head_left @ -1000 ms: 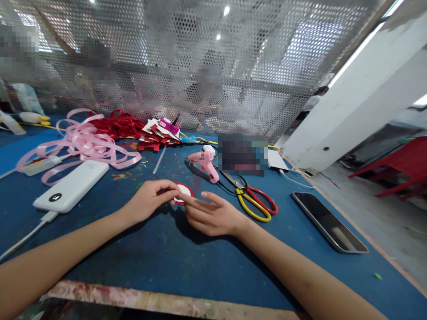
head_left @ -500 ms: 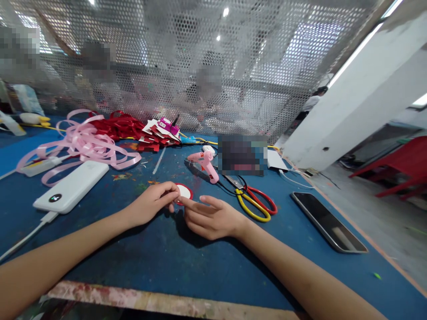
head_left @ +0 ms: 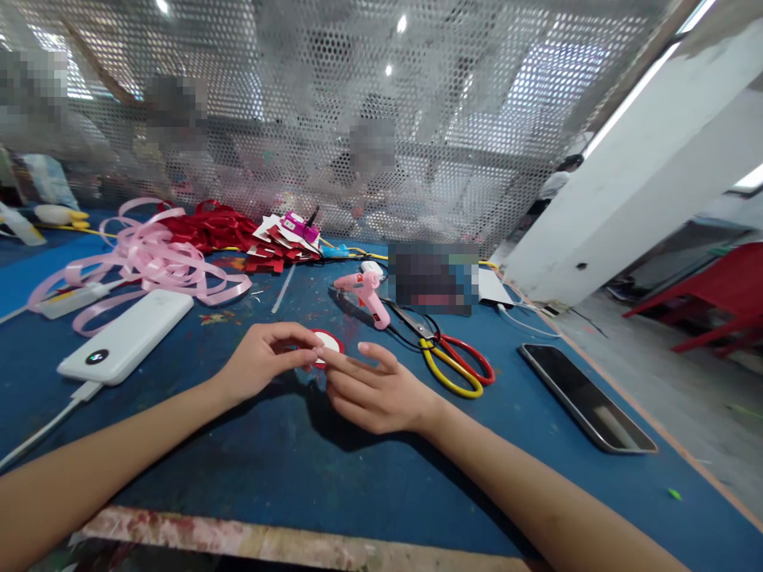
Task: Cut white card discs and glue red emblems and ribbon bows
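Note:
Over the blue table, my left hand reaches in with thumb and index finger pinched together. Whatever may be between them is too small or hidden to name. Its fingertips meet the index fingertip of my right hand. That right hand has its index finger stretched out and its thumb raised apart, the other fingers loosely bent. Just behind the touching fingertips is a round white disc with a red rim, partly covered by the fingers; I cannot tell if they touch it. A pink glue gun lies beyond my right hand, with red-and-yellow-handled scissors beside it.
To the left lie a white power bank with a cable and a tangle of pink ribbon. Red ribbon and a pile of red and white pieces sit behind. A phone rests near the right edge. Perforated mesh rises at the back.
My left hand has shifted slightly left and its fingers have straightened a little. My right hand stays almost in place. The disc's visible part has barely changed.

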`<action>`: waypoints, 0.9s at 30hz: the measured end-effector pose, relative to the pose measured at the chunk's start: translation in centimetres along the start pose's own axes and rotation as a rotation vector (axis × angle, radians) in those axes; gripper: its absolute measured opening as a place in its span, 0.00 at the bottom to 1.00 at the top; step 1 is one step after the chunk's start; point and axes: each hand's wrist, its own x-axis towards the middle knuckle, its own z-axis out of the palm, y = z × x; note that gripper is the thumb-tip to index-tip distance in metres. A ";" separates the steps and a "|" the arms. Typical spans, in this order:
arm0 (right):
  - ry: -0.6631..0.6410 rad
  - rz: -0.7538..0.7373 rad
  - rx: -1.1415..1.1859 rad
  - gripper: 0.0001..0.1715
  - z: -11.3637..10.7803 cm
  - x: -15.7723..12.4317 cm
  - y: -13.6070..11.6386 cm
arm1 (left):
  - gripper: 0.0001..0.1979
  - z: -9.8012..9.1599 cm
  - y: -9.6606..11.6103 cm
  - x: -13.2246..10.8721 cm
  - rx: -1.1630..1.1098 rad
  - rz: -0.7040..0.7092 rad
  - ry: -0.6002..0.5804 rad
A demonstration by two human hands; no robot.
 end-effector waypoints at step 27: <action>-0.005 0.047 -0.047 0.07 0.5 0.1 -0.3 | 0.09 0.2 -0.5 0.2 -0.160 -0.082 0.009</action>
